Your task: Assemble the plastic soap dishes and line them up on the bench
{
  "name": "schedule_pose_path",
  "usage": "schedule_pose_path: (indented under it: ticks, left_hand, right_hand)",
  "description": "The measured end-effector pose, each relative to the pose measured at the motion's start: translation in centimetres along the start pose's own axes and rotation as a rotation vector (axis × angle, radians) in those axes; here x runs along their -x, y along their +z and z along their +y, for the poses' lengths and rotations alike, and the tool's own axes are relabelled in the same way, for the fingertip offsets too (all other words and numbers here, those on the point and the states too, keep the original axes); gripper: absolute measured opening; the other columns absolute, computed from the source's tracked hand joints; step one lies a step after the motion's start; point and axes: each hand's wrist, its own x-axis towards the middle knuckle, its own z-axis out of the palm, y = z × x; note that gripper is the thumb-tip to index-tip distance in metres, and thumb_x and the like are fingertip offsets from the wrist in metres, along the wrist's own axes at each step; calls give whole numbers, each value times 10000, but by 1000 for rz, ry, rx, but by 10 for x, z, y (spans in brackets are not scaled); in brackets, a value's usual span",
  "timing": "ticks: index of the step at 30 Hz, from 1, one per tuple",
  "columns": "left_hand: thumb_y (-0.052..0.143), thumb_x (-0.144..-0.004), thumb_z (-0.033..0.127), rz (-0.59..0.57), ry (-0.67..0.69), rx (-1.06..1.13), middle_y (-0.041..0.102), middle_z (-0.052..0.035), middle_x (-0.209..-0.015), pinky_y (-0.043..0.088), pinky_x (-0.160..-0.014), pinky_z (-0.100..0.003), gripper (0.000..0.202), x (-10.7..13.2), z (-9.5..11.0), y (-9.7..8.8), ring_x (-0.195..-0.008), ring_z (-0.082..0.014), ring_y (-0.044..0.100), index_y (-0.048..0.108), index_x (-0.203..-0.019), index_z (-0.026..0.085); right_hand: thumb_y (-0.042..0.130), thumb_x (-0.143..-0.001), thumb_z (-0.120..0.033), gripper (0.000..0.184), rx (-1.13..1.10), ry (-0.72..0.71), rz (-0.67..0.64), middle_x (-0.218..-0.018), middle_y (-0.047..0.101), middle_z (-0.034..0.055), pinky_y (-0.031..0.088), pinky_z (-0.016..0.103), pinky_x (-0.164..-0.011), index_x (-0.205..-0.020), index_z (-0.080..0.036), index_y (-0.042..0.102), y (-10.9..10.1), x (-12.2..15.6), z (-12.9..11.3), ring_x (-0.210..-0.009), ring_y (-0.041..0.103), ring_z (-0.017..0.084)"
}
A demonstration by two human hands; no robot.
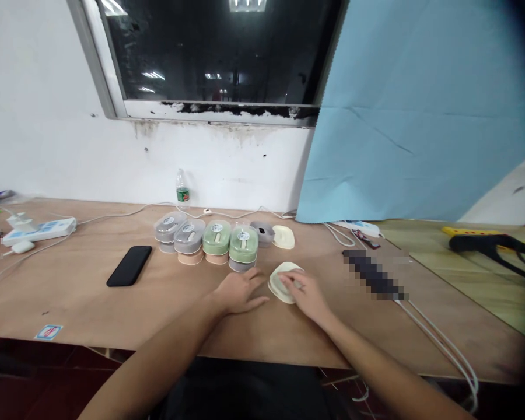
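My left hand point(241, 290) lies on the brown tabletop with its fingers apart and nothing in it, just left of a cream rounded-square plastic piece point(284, 297). My right hand point(306, 294) is over that piece, fingers bent and fingertips on its top; part of it is hidden under them. Beyond my left hand stand stacked oval boxes with clear lids, green point(244, 245) and grey point(189, 233), some on peach-coloured bases point(216, 258). A second cream piece point(284, 237) lies behind, beside an open grey box point(262, 232).
A black phone point(129, 266) lies to the left, near a white power strip point(41, 230) with cables. A plastic bottle point(182, 189) stands against the wall. At right are a blurred-out dark object point(374, 274), white cables point(441, 338) and a blue sheet point(411, 116).
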Motion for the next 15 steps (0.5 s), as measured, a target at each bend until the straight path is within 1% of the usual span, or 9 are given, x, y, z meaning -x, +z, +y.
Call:
schedule_pose_path:
  ticks: [2, 3, 4, 5, 6, 8, 11, 13, 15]
  left_hand:
    - [445, -876, 567, -54, 39, -8, 491, -89, -1358, 527, -818, -361, 574, 0, 2, 4, -1046, -243, 615, 445, -1348, 240]
    - [448, -867, 585, -73, 59, -9, 468, -88, -1390, 524, -822, -364, 596, -1, 3, 7, -1054, -249, 615, 442, -1358, 247]
    - [455, -858, 600, -89, 82, -6, 445, -88, -1417, 520, -831, -367, 615, -1, 4, 9, -1071, -255, 610, 440, -1365, 252]
    - [461, -850, 609, -101, 103, -2, 427, -90, -1436, 514, -843, -367, 631, -3, 5, 12, -1091, -260, 601, 438, -1371, 253]
    - [465, -845, 616, -111, 119, 4, 419, -93, -1445, 508, -853, -367, 646, -4, 6, 14, -1107, -263, 594, 434, -1377, 251]
    - [464, -844, 618, -125, 137, 15, 431, -101, -1438, 503, -859, -364, 675, -6, 7, 17, -1124, -265, 585, 405, -1398, 237]
    - [440, -858, 612, -125, 106, 20, 476, -108, -1398, 505, -840, -362, 707, -7, 6, 16, -1118, -266, 586, 326, -1436, 221]
    - [421, -858, 629, -116, 52, 13, 507, -116, -1357, 511, -809, -362, 724, -6, 4, 12, -1077, -271, 602, 300, -1441, 218]
    - [417, -853, 645, -103, -9, 2, 538, -125, -1305, 514, -774, -356, 727, -4, 1, 8, -1016, -271, 622, 311, -1429, 213]
  right_hand:
    - [531, -848, -502, 311, -94, 50, 186, -847, 700, 62, 455, 381, -756, -833, -247, 709, -9, -24, -6, -801, 615, 257]
    - [538, -841, -503, 318, -110, 49, 251, -845, 701, 64, 458, 376, -749, -838, -233, 707, -13, -40, -10, -795, 614, 255]
    - [548, -834, -493, 315, -126, 14, 273, -858, 704, 66, 459, 372, -765, -841, -221, 707, -15, -59, -14, -819, 616, 256]
    - [553, -832, -476, 307, -145, -29, 264, -873, 706, 64, 460, 368, -783, -857, -213, 709, -16, -80, -17, -839, 617, 253]
    - [553, -831, -452, 292, -154, -64, 223, -871, 709, 60, 464, 362, -782, -867, -210, 712, -15, -102, -20, -833, 621, 244]
    - [552, -824, -366, 231, -84, -119, 78, -910, 716, 50, 464, 355, -806, -874, -216, 721, -6, -144, -23, -836, 625, 223]
    - [614, -743, -237, 142, 51, -131, -143, -926, 726, 39, 460, 352, -854, -815, -235, 737, 16, -195, -18, -885, 632, 219]
    - [644, -698, -190, 112, 53, -86, -244, -892, 734, 32, 458, 354, -868, -739, -239, 736, 32, -216, -9, -890, 640, 220]
    - [686, -643, -166, 72, -33, -27, -275, -785, 734, 29, 473, 363, -830, -634, -230, 717, 47, -226, 4, -804, 652, 225]
